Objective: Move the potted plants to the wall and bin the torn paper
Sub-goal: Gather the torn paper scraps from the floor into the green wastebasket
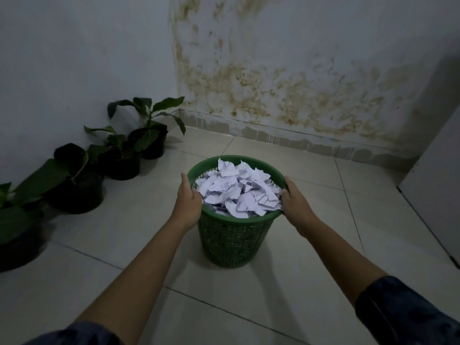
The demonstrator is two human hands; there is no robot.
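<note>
A green perforated plastic bin (232, 239) stands on the tiled floor in the middle of the view, heaped to the rim with torn white paper (236, 192). My left hand (188, 204) grips the bin's left rim and my right hand (296, 202) grips its right rim. Several potted plants in black pots line the left wall: one near the corner (153, 141), one beside it (122, 160), a third (76, 188) and a fourth (17, 235) at the left edge.
A stained, peeling wall (298, 95) runs across the back, meeting the left wall at a corner. A white panel or door (438, 195) stands at the right edge. Pale floor tiles (224, 295) spread around the bin.
</note>
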